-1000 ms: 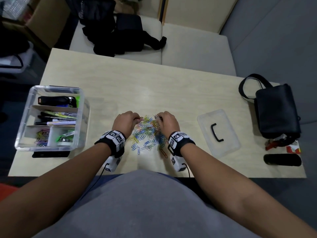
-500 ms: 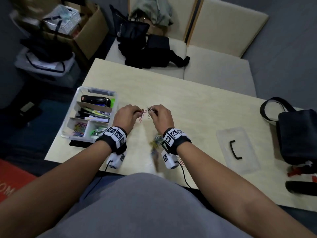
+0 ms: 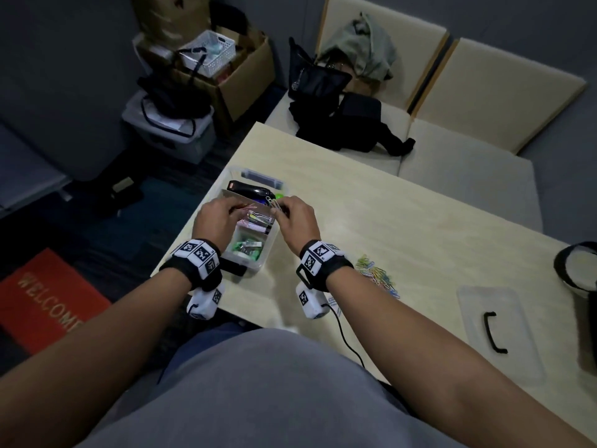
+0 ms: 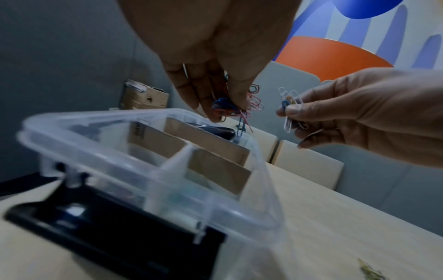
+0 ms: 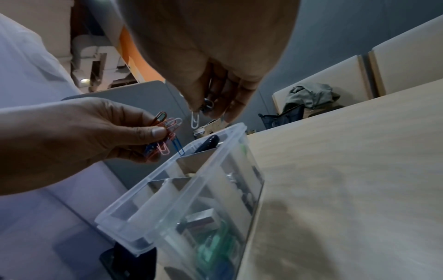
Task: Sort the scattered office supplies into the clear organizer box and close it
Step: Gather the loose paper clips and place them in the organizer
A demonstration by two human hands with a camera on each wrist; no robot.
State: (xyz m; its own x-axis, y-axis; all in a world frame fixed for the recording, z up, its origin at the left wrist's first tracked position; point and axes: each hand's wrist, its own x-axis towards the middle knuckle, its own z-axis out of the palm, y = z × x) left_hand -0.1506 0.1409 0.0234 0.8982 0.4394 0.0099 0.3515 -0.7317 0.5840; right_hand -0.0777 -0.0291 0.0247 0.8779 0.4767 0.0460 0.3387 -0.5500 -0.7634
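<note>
The clear organizer box stands open at the table's left edge, with a black stapler, pens and green items in its compartments. Both hands hover above it. My left hand pinches a bunch of red, pink and blue paper clips over the box. My right hand pinches several white and dark clips, just above the box's rim. More coloured clips lie loose on the table behind my right wrist. The clear lid with a black handle lies at the right.
A black phone-like slab lies under the box's near end. A black bag sits at the table's far right. Beige bench seats with dark bags stand beyond the table; boxes and a red mat are on the floor to the left.
Both hands lifted clips from the pile at the table's middle and carried them left, arriving above the organizer box. The head view swung left with them.
</note>
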